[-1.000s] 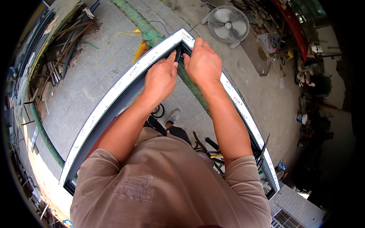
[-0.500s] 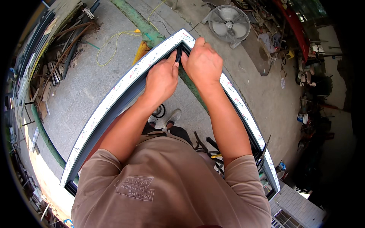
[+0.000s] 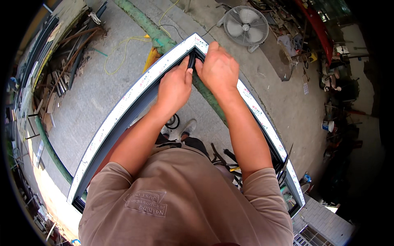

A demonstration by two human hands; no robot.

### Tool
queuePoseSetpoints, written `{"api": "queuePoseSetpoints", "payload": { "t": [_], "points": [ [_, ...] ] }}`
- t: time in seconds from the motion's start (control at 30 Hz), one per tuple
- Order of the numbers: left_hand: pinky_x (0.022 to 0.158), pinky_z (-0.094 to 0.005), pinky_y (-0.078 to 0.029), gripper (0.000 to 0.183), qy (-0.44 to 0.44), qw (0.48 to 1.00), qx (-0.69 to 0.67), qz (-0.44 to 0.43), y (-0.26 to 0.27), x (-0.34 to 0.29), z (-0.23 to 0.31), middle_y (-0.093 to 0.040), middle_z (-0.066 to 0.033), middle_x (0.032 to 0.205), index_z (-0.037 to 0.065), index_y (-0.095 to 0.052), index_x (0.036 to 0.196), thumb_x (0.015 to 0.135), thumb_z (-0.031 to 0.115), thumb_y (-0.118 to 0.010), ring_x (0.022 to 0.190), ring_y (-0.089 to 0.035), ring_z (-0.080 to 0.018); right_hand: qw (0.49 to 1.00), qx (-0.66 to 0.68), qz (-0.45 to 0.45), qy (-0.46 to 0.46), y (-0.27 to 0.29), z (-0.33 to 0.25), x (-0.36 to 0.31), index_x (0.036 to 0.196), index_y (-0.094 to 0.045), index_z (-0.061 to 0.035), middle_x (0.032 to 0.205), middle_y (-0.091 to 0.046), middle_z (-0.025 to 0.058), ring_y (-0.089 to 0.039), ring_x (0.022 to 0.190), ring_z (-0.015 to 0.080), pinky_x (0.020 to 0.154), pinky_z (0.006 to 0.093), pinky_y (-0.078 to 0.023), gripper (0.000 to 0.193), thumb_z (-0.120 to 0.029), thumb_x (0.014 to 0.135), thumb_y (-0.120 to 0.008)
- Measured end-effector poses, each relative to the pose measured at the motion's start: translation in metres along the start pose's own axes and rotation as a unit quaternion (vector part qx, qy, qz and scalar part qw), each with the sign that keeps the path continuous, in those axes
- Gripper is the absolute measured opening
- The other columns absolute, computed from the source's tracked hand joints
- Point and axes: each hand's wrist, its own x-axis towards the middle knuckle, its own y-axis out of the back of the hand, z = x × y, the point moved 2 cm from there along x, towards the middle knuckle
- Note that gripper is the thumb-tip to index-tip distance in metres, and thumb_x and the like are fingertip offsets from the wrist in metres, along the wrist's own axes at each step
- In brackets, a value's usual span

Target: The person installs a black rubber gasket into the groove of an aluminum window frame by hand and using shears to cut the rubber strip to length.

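Note:
A large frame [image 3: 141, 84], probably a window frame, has white printed film on its face and dark inner edges. At its far corner my left hand [image 3: 175, 85] is closed, thumb and fingers pinching a black rubber strip [image 3: 191, 62] that bends into the corner. My right hand [image 3: 220, 67] curls around the same corner on the right side, with its thumb against the strip and its fingers over the white face. What lies under the right fingers is hidden. A dark pointed tool [image 3: 288, 158], perhaps scissors, rests on the frame's right side.
Green beams [image 3: 164, 37] run under the frame. A grey floor fan [image 3: 246, 27] stands beyond the corner on the right. Scrap strips [image 3: 61, 74] are piled at left, and a yellow cord [image 3: 119, 43] crosses the floor. A white bucket [image 3: 328, 125] stands at far right.
Both hands stay at the corner with the strip, their fingers shifted only slightly. The whole view has moved a little.

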Motion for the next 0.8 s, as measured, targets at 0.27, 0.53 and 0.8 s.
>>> {"api": "queuePoseSetpoints", "payload": {
  "t": [0.27,0.53,0.8],
  "points": [
    [0.097,-0.0538,-0.059,0.045,0.066,0.997,0.033,0.002,-0.002,0.004,0.014,-0.079,-0.0303,0.109,0.002,-0.069,0.152,0.113,0.024,-0.059,0.107,-0.076,-0.0492,1.000,0.015,0.003,0.001,-0.001,0.001,-0.001,0.106,-0.061,-0.0016,0.101,-0.077,0.0195,-0.079,0.095,0.0406,0.081,0.0507,-0.062,0.041,-0.028,0.088,-0.088],
    [0.100,-0.0565,-0.059,0.044,0.053,0.998,0.012,0.034,-0.008,0.005,0.012,-0.079,-0.0291,0.120,0.002,-0.072,0.148,0.111,0.023,-0.060,0.112,-0.076,-0.0490,1.000,-0.004,0.015,0.003,-0.003,0.002,-0.002,0.106,-0.060,-0.0026,0.101,-0.077,0.0184,-0.079,0.092,0.0394,0.080,0.0496,-0.063,0.043,-0.030,0.088,-0.089],
    [0.103,-0.0551,-0.057,0.046,0.055,0.998,0.026,0.033,-0.008,0.000,0.008,-0.078,-0.0321,0.122,0.002,-0.067,0.153,0.113,0.025,-0.059,0.115,-0.075,-0.0509,0.999,-0.037,0.028,0.017,-0.004,0.002,-0.005,0.107,-0.061,-0.0046,0.100,-0.076,0.0155,-0.081,0.091,0.0346,0.077,0.0455,-0.064,0.050,-0.035,0.084,-0.094]
  ]
}}
